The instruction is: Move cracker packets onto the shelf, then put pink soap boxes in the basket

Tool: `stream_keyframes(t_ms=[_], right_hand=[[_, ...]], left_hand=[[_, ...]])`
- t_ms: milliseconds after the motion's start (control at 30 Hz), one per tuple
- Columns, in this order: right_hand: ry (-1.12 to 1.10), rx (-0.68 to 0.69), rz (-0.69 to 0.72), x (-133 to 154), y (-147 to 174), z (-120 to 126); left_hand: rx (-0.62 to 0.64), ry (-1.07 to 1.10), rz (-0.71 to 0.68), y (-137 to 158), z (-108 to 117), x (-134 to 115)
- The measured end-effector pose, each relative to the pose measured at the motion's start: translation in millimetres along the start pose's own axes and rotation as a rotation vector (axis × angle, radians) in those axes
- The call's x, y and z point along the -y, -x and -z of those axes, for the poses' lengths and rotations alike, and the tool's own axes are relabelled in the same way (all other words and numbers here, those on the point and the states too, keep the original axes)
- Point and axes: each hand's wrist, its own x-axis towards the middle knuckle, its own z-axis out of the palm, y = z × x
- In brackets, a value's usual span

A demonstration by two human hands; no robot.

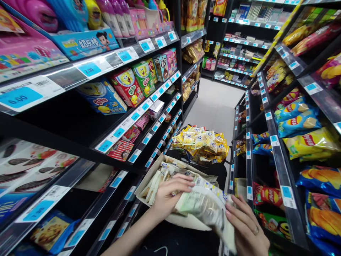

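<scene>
Both of my hands grip a pale green and clear snack packet [205,199] over an open cardboard box. My left hand [170,193] has its fingers curled over the packet's left end. At the other end, the fingers of my right hand [246,222] press on its side; a ring shows on one finger. The cardboard box [186,221] sits low in front of me and holds several more packets [157,181] standing on edge. The packet's lower right part is blurred.
Beyond the box, a heap of small yellow-and-white snack packets [199,140] fills a dark container. Shelves with boxed sweets [126,85] rise at the left. Crisp bags [310,140] line the right shelves. A pale floor [215,103] runs between them to a far shelf.
</scene>
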Motion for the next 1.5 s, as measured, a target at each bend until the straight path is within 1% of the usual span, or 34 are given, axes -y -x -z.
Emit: stream_keyframes(t_ms=[67,100,167,233,300,333,367,400,433,533,633,700,767,833,967,1067,1167,1233,1300,1367,1433,1500], right_hand=[[0.034,-0.017,-0.132,-3.5,2.1,-3.3],[0.081,-0.036,-0.210,-9.9,3.7,-4.7],[0.231,-0.062,-0.366,-34.3,7.5,-6.4],[0.372,-0.044,-0.498,-72.3,9.4,-8.6],[0.399,0.023,-0.552,-116.4,7.2,-15.7],[0.397,0.080,-0.568,-137.9,4.3,-22.6],[0.391,0.147,-0.584,-158.1,0.5,-31.9],[0.387,0.212,-0.604,-176.4,-3.9,-43.7],[0.385,0.276,-0.629,-192.6,-8.5,-57.4],[0.386,0.439,-0.720,-229.3,-21.3,-104.1],[0.376,0.567,-0.799,-252.1,-28.8,-144.8],[0.362,0.636,-0.846,-261.7,-30.5,-163.8],[0.355,0.689,-0.902,-267.3,-29.9,-175.6],[0.366,0.721,-0.973,-269.7,-27.8,-180.6],[0.403,0.724,-1.116,-270.2,-25.2,-174.4],[0.388,0.711,-1.172,-274.2,-30.9,-163.3],[0.353,0.697,-1.215,-279.5,-41.6,-152.0],[0.307,0.671,-1.209,-277.3,-46.1,-142.9],[0.237,0.615,-1.167,-265.4,-44.8,-130.3],[0.154,0.527,-1.109,-242.0,-36.8,-113.6],[0.065,0.423,-1.051,-208.3,-23.9,-93.7],[-0.029,0.335,-0.996,-167.5,-9.9,-73.0]], left_hand=[[0.003,-0.100,0.164,1.8,-1.0,-0.8],[0.027,-0.173,0.241,2.4,-1.3,-0.9],[0.120,-0.324,0.359,3.8,-1.9,0.3],[0.294,-0.490,0.441,7.6,-3.3,4.6],[0.546,-0.779,0.484,16.7,-7.0,13.0],[0.666,-0.940,0.498,23.6,-9.9,18.7],[0.759,-1.083,0.509,31.7,-13.4,25.1],[0.818,-1.190,0.521,40.4,-17.4,31.9],[0.845,-1.252,0.536,49.2,-21.3,38.7],[0.857,-1.274,0.557,70.1,-30.5,56.3],[0.844,-1.308,0.513,81.3,-34.0,67.7],[0.806,-1.347,0.453,86.5,-34.7,73.7],[0.756,-1.375,0.397,91.5,-35.7,80.5],[0.717,-1.372,0.369,95.9,-37.7,89.0],[0.675,-1.359,0.348,100.9,-43.5,106.3],[0.699,-1.360,0.345,99.3,-45.1,109.1],[0.766,-1.326,0.336,91.7,-41.6,98.5],[0.824,-1.266,0.328,84.5,-37.8,88.3],[0.872,-1.204,0.340,77.6,-34.6,80.0],[0.897,-1.168,0.363,71.8,-32.5,73.9],[0.907,-1.163,0.373,66.1,-30.5,66.9],[0.918,-1.141,0.389,58.0,-26.5,54.7]])
